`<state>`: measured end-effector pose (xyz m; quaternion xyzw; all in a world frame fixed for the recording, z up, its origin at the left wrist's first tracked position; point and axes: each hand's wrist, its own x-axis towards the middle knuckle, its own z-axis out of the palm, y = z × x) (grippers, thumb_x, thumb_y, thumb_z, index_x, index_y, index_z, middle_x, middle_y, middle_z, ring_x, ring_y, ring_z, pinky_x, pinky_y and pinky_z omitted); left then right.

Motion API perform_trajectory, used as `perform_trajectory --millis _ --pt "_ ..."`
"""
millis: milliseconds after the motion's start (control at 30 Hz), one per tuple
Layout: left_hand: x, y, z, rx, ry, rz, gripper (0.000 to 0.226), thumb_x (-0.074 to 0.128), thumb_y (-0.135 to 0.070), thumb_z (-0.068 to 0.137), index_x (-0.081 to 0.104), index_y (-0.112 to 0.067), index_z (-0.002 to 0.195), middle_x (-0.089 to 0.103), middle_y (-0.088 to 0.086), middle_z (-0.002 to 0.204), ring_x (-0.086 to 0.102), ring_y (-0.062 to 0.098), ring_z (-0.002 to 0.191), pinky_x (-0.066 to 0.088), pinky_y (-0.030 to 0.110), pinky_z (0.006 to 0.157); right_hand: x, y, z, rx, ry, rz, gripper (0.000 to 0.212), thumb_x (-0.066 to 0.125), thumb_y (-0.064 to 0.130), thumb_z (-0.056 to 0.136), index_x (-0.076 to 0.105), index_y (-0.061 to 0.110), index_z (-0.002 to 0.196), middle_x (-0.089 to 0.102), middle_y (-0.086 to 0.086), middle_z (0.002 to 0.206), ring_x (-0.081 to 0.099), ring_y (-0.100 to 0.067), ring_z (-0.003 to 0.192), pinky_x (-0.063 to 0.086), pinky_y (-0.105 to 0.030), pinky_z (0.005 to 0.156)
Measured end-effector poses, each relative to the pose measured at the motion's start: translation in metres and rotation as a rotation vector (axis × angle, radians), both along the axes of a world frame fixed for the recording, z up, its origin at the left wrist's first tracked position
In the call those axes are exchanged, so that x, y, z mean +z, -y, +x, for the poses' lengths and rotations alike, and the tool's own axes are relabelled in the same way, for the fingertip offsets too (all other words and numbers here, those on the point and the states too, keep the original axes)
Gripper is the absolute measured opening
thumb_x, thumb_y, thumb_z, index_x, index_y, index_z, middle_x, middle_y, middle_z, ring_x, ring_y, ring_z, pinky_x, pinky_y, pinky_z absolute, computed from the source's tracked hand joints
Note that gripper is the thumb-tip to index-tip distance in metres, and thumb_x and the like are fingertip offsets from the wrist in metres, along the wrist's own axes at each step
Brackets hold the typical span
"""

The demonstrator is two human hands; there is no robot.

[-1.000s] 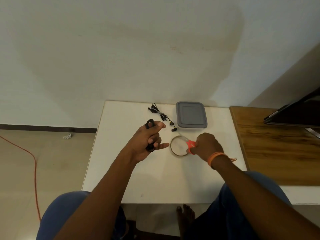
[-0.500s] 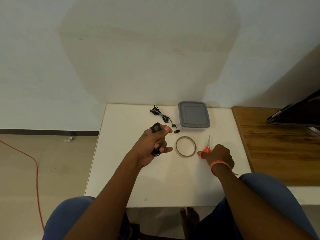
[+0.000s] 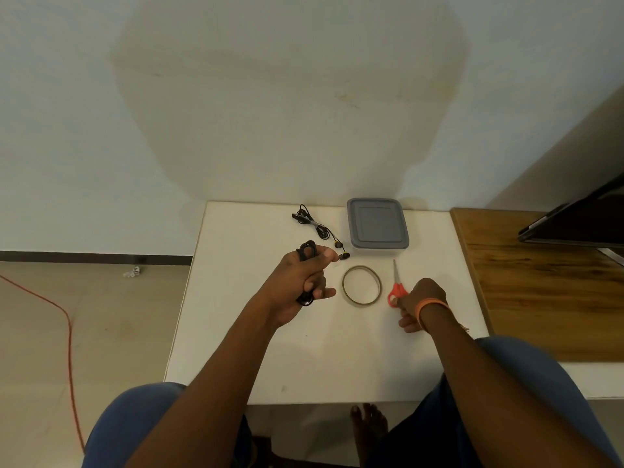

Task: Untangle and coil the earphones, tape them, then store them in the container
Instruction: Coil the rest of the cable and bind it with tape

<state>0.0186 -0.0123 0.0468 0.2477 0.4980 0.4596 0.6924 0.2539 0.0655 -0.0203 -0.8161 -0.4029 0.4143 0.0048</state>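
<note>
Head view shows my left hand (image 3: 299,282) raised over the white table (image 3: 236,332), with its fingers curled around 1 coiled black earphone cable (image 3: 306,253); loops come out above and below the fist. My right hand (image 3: 418,300) is low on the table at the orange handles of the scissors (image 3: 396,285). Its fingers are bent and touch the handles, but I cannot tell if they really grip them. The tape ring (image 3: 361,285) lies flat between my 2 hands, just beside the scissors. A second pair of earphones (image 3: 319,229) lies near the far edge, with its buds close to the grey container (image 3: 377,224), and the lid is on.

I judge the step now is taping the coil. To do it well, I should keep the left grip firm so that the loops do not open, and hold 1 bare part of the coil free for the tape. The tape end must be found first. With only 1 free hand, the ring may slide, so I would press it against the table while I pull. A short strip is enough.
</note>
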Motion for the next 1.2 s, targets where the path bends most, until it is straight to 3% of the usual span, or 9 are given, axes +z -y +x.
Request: perform_trajectory --millis 67,200,333,500,600,733,800,933,1200 --pt "-0.001 0.0 0.0 0.001 -0.009 -0.001 0.015 0.057 -0.022 0.098 0.062 -0.009 0.102 0.03 -0.002 0.044 0.038 0.012 0.043 0.056 0.039 0.078 0.004 0.001 -0.001 0.052 0.04 0.071 0.029 0.075 0.019 0.081 0.064 -0.004 0.095 0.067 -0.016 0.07 0.067 -0.024 0.053 0.056 -0.032 0.049" --pt "-0.003 0.0 0.0 -0.005 -0.047 -0.004 0.015 0.059 -0.024 0.097 0.065 -0.01 0.1 0.031 -0.002 0.045 0.039 0.012 0.043 0.055 0.038 0.076 0.006 0.007 -0.016 0.405 0.147 0.462 0.023 0.072 0.024 0.082 0.068 0.01 0.1 0.069 -0.009 0.094 0.066 -0.027 0.088 0.054 -0.032 0.076" --pt "-0.003 0.0 0.001 -0.019 -0.061 -0.001 0.017 0.059 -0.025 0.097 0.065 -0.01 0.102 0.031 -0.001 0.046 0.039 0.013 0.044 0.052 0.034 0.072 -0.005 0.023 -0.03 0.851 0.239 0.466 0.025 0.062 0.03 0.088 0.066 0.019 0.111 0.058 -0.003 0.111 0.058 -0.023 0.104 0.051 -0.036 0.084" --pt "-0.001 0.001 0.001 -0.036 -0.058 0.02 0.019 0.059 -0.025 0.097 0.065 -0.008 0.103 0.031 -0.002 0.045 0.035 0.013 0.044 0.043 0.031 0.063 0.001 0.021 -0.023 0.695 0.331 0.375 0.022 0.062 0.03 0.088 0.071 0.011 0.095 0.067 -0.009 0.099 0.063 -0.025 0.092 0.053 -0.033 0.08" --pt "0.003 0.001 0.003 -0.049 -0.06 0.031 0.023 0.058 -0.023 0.097 0.064 -0.003 0.109 0.041 -0.006 0.043 0.033 0.012 0.047 0.04 0.029 0.061 0.032 0.017 -0.039 0.499 -0.088 0.538 0.012 0.064 0.01 0.084 0.074 0.012 0.091 0.072 -0.002 0.093 0.065 -0.017 0.089 0.052 -0.028 0.082" --pt "0.006 0.002 0.007 -0.029 0.025 0.028 0.022 0.06 -0.021 0.095 0.063 -0.004 0.109 0.044 -0.01 0.042 0.029 0.012 0.048 0.035 0.028 0.06 0.1 0.031 -0.063 0.518 -0.665 0.511 0.048 0.065 -0.004 0.08 0.064 0.025 0.118 0.065 0.012 0.112 0.059 -0.003 0.104 0.052 -0.018 0.08" --pt "0.004 0.002 0.008 -0.002 0.097 0.018 0.025 0.065 -0.025 0.09 0.063 -0.007 0.106 0.034 -0.005 0.042 0.031 0.012 0.045 0.035 0.03 0.061 0.107 0.043 -0.063 0.641 -0.669 0.528 0.053 0.072 0.003 0.078 0.06 0.032 0.121 0.064 0.015 0.115 0.058 -0.002 0.108 0.053 -0.019 0.083" --pt "0.004 0.003 0.014 0.06 0.2 -0.004 0.014 0.064 -0.023 0.091 0.066 -0.011 0.098 0.032 -0.004 0.04 0.032 0.01 0.041 0.036 0.03 0.059 0.101 0.049 -0.069 0.433 -0.733 0.62 0.041 0.078 0.007 0.076 0.065 0.021 0.112 0.071 0.006 0.1 0.067 -0.008 0.092 0.057 -0.024 0.077" --pt "0.001 0.0 0.012 0.197 0.324 -0.038 0.015 0.063 -0.024 0.091 0.075 -0.016 0.088 0.029 -0.004 0.04 0.031 0.01 0.043 0.035 0.028 0.057 0.089 0.045 -0.077 0.448 -0.586 0.747 0.01 0.077 0.024 0.078 0.072 0.024 0.086 0.072 0.007 0.078 0.067 -0.009 0.074 0.056 -0.02 0.068"
